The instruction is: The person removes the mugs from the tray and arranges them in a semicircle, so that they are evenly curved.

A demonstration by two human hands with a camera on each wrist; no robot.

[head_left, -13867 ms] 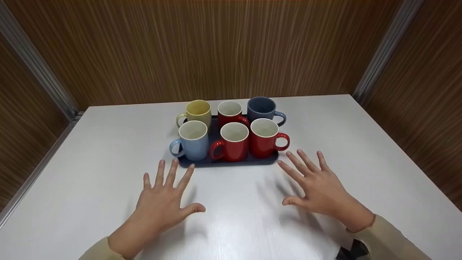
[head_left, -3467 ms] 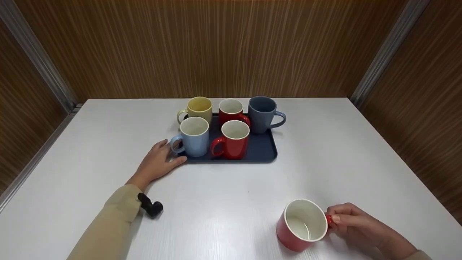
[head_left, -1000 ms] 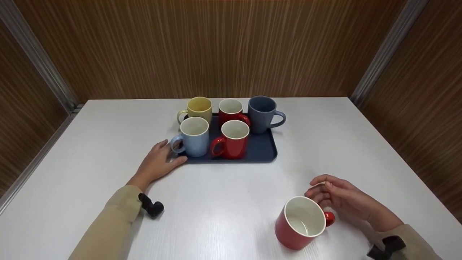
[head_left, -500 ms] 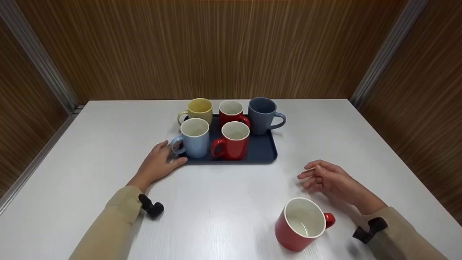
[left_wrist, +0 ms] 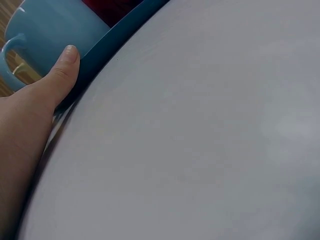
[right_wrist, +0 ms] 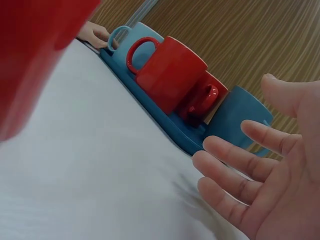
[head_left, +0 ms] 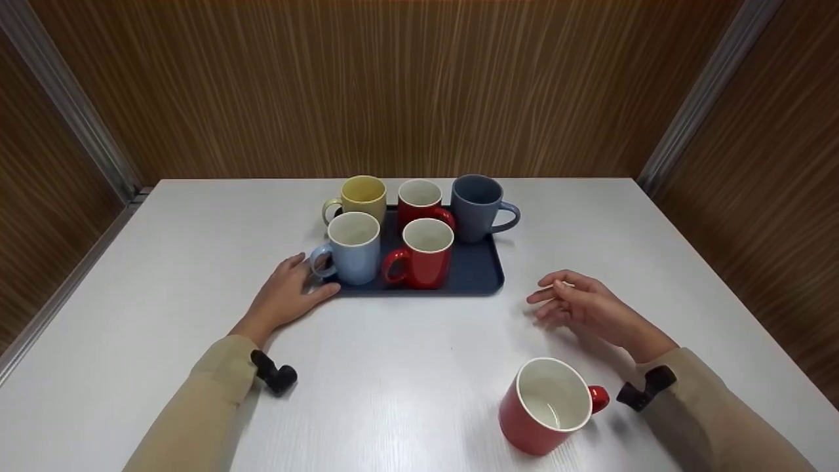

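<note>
- The left hand (head_left: 286,296) is laid flat on the tabletop (head_left: 196,275) with relaxed fingers, nothing gripped; its thumb (left_wrist: 66,67) is pressed against the near left corner of the tray (head_left: 482,272), just beside the light blue mug (head_left: 352,248).
- Five mugs are carried on the tray at the far middle of the tabletop. The red mug (head_left: 425,254) at the tray's near edge is glazed ceramic, so it's judged stiff, fairly heavy, slick and chippable; best taken by the handle (head_left: 389,267), which is turned left.
- The right hand (head_left: 580,305) is held open just above the tabletop, off the tray's near right corner, fingers loose, nothing held.
- A second red mug (head_left: 545,405) is stood upright near the tabletop's front edge, untouched.
</note>
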